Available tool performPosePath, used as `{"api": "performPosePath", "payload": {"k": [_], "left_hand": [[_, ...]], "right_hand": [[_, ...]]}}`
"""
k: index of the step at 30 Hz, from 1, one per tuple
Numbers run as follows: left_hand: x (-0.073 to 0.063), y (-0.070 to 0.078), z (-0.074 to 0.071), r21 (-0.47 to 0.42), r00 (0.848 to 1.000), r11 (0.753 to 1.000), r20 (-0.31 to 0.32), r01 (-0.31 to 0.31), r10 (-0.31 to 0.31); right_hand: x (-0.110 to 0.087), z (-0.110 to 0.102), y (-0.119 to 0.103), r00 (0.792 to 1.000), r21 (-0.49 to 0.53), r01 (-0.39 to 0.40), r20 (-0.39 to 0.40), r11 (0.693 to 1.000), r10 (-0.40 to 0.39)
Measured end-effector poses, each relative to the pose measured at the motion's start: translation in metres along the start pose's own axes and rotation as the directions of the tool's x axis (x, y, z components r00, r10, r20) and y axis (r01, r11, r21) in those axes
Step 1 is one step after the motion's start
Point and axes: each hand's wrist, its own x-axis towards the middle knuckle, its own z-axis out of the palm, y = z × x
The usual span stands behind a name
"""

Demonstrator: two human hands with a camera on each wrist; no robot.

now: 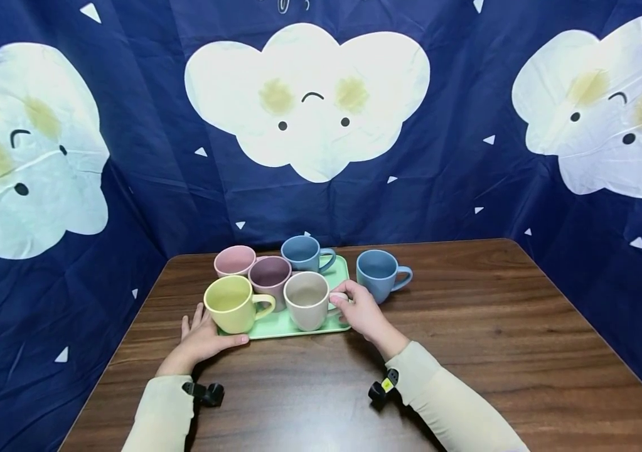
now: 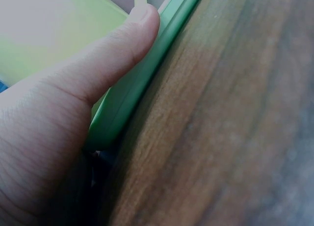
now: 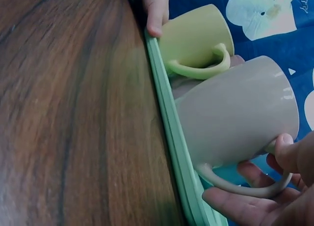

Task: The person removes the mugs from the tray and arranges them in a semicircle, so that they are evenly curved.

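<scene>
My right hand (image 1: 361, 309) pinches the handle of a light grey-beige mug (image 1: 306, 300), which stands upright at the front right of a pale green tray (image 1: 342, 271). In the right wrist view the thumb is at the top of that handle, with fingers around and below it. At the tray's front left corner, my left hand (image 1: 201, 342) lies with its thumb along the rim and its fingers stretched out past the left side. A yellow mug (image 1: 230, 306) stands right beside this hand. Close by on the tray is a purple mug (image 1: 270, 276), partly hidden by the front mugs.
Behind, a pink mug (image 1: 234, 259) and a blue mug (image 1: 300, 252) stand at the tray's back. Another blue mug (image 1: 378, 276) stands on the wooden table (image 1: 496, 339), right of the tray. A navy curtain with clouds (image 1: 145, 125) hangs behind the table.
</scene>
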Motion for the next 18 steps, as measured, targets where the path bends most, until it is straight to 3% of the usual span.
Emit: {"api": "performPosePath", "payload": {"k": [10, 18], "left_hand": [[0.001, -0.004, 0.001, -0.009, 1.0, 1.0, -0.017, -0.025, 0.024], [-0.001, 0.0, 0.0, -0.008, 1.0, 1.0, 0.001, 0.008, -0.007]], "right_hand": [[-0.002, -0.009, -0.015, 0.999, 0.06, -0.028, -0.042, 0.998, 0.03], [-0.003, -0.021, -0.035, 0.996, 0.159, -0.042, -0.07, 0.986, 0.053]]}}
